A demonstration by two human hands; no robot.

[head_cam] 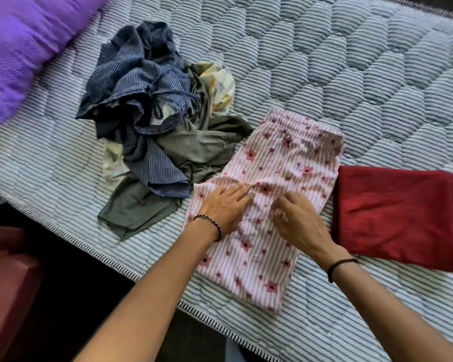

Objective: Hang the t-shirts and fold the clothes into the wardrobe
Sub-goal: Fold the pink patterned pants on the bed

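Pink striped trousers with dark flowers (285, 158) lie flat across the striped mattress (351, 74), folded lengthwise. My left hand (226, 209) presses flat on their middle with straight fingers. Beside it, my right hand (297, 220) rests on the same fabric with its fingertips curled down into the cloth, seemingly pinching a crease. A folded dark red garment (400, 218) sits just right of the trousers. A loose heap of blue striped clothes (141, 100), an olive green piece (194, 150) and a pale floral piece (220, 84) lies to the left.
A purple pillow (24, 45) occupies the far left corner of the bed. The mattress edge (115, 262) runs diagonally below my arms, with dark floor and a reddish-brown piece of furniture (8, 283) beyond it.
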